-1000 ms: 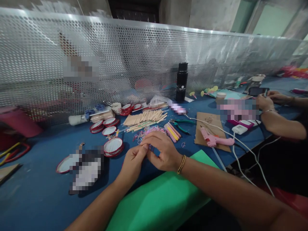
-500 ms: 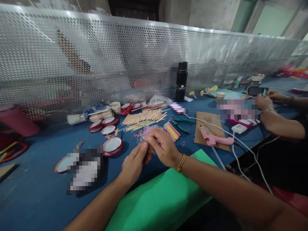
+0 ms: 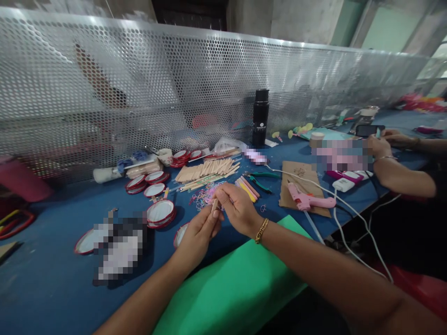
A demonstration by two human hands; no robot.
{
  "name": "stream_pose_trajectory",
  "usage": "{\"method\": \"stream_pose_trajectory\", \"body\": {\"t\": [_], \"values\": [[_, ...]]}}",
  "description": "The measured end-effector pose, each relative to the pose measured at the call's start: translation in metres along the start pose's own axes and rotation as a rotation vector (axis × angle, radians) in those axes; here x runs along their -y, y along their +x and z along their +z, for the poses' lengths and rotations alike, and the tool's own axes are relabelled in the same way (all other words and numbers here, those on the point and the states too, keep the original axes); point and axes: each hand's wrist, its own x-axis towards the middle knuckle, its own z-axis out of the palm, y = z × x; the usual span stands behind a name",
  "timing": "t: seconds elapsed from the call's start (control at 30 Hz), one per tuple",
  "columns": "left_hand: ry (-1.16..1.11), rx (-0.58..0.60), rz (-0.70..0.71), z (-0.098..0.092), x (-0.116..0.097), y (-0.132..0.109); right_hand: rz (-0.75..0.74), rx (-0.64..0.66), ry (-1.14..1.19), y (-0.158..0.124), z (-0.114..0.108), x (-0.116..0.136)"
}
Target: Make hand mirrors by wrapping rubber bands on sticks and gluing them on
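My left hand [image 3: 201, 229] is closed in a pinch on a short wooden craft stick [image 3: 215, 204]. My right hand [image 3: 238, 207] curls over the stick's upper end, its fingers closed against it and partly hidden. Just beyond my hands lies a heap of small coloured rubber bands [image 3: 201, 197]. Flat wooden sticks [image 3: 206, 170] are piled behind that. A round red-rimmed white disc [image 3: 179, 236] shows partly beside my left wrist, and a stack of such discs [image 3: 159, 212] stands farther left. Green fabric [image 3: 240, 284] lies under my forearms.
On the right, a pink glue gun [image 3: 307, 199] rests on cardboard [image 3: 285, 176], with white cables beside it. Green-handled pliers [image 3: 262, 179] and pastel sticks [image 3: 247, 189] lie nearer. A black bottle [image 3: 260, 118] stands by the perforated metal screen [image 3: 209, 83]. Another person's hands [image 3: 380, 146] hold a phone.
My fingers have shifted, and the wooden stick between them now shows where it was hidden before. The view has swung slightly, moving everything a little to the left.
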Motion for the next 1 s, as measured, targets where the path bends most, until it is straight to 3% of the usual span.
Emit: {"method": "stream_pose_trajectory", "body": {"t": [0.1, 0.2, 0.27, 0.6, 1.0], "values": [[-0.087, 0.0, -0.032, 0.0, 0.004, 0.002, 0.057, 0.015, -0.299, 0.008, -0.013, -0.009], [-0.155, -0.029, -0.066, -0.001, 0.007, 0.004, 0.247, 0.187, -0.726, 0.015, -0.027, -0.021], [-0.183, -0.037, -0.094, -0.002, 0.008, 0.004, 0.32, 0.248, -0.825, 0.016, -0.032, -0.028], [-0.227, -0.022, -0.107, -0.002, 0.006, 0.005, 0.544, 0.417, -0.937, 0.017, -0.024, -0.036], [-0.221, -0.022, -0.111, -0.004, 0.007, 0.005, 0.456, 0.288, -0.824, 0.013, -0.025, -0.033]]}}
